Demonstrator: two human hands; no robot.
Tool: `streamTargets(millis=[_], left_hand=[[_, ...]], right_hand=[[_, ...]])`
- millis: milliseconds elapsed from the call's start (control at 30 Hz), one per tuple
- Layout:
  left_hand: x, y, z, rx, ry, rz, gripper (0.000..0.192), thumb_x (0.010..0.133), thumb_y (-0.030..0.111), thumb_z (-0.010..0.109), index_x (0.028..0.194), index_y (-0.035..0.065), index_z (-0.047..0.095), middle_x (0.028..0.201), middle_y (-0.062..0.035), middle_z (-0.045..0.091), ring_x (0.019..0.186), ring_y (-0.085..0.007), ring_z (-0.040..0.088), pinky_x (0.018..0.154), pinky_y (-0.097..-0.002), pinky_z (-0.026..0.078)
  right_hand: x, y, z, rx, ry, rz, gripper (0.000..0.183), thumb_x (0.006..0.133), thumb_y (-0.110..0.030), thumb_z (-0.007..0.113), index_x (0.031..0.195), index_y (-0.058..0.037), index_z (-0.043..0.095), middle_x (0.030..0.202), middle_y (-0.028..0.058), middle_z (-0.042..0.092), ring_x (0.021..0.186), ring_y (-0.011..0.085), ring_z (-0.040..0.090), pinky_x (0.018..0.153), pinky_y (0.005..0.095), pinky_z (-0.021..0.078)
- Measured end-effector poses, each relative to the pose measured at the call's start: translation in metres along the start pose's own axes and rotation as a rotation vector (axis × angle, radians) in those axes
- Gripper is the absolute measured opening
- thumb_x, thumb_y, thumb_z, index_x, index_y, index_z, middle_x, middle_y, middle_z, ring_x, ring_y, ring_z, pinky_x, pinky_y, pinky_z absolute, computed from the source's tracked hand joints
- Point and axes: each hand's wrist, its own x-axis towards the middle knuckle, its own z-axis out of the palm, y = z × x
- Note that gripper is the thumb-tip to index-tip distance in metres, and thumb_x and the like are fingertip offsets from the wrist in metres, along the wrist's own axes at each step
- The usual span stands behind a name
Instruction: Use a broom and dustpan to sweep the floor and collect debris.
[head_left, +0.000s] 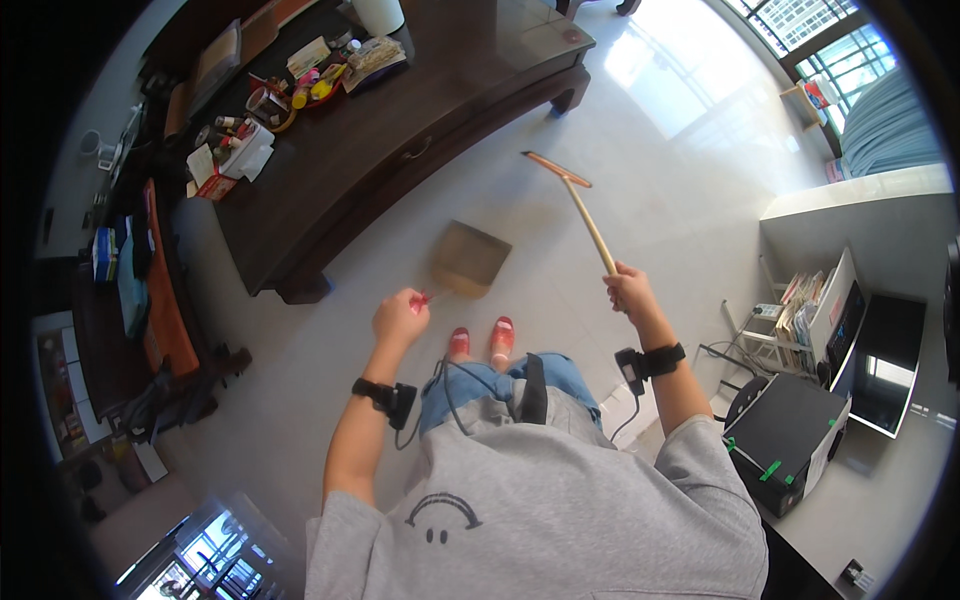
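My left hand (403, 319) is closed around the reddish handle end of a long-handled dustpan (472, 259), whose brown pan lies in front of my feet, slightly blurred. Off to the right, my right hand (630, 292) grips the pale stick of a T-shaped tool (589, 214), perhaps a broom or a squeegee. Its narrow orange-brown head points away from me, beyond the dustpan and to its right. Whether that head touches the floor I cannot tell. Both wrists wear black straps with small devices and cables.
A dark wooden table (360, 165) bearing jars, boxes and packets spans the upper left. An orange-cushioned wooden seat (169, 300) stands at the left. To the right are a file rack (806, 315), a black printer-like machine (784, 431) and a monitor (889, 360). Red sandals (502, 335) are on my feet.
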Motion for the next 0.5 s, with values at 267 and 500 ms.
streamTargets(millis=[267,500], left_hand=[[-0.02,-0.02,-0.013,0.067,-0.106,0.143,0.019,0.065,0.026,0.057,0.08,0.0152,0.062,0.072,-0.0088,0.061,0.069,-0.0274,0.058,0.061,-0.0362,0.047],[-0.037,-0.039,0.003,0.081,-0.158,0.139,0.017,0.064,0.023,0.055,0.078,0.0155,0.06,0.069,-0.0087,0.061,0.067,-0.027,0.059,0.06,-0.0369,0.047]], right_hand=[[0.101,0.013,-0.03,-0.068,0.033,0.017,0.009,0.076,-0.007,0.049,0.083,-0.0062,0.044,0.056,0.0042,0.045,0.045,0.0127,0.047,0.045,0.0287,0.0473],[0.079,0.102,0.021,-0.513,0.217,0.149,0.024,0.074,-0.002,0.035,0.096,-0.0055,0.045,0.064,0.0105,0.052,0.049,0.0192,0.054,0.04,0.0288,0.0461]])
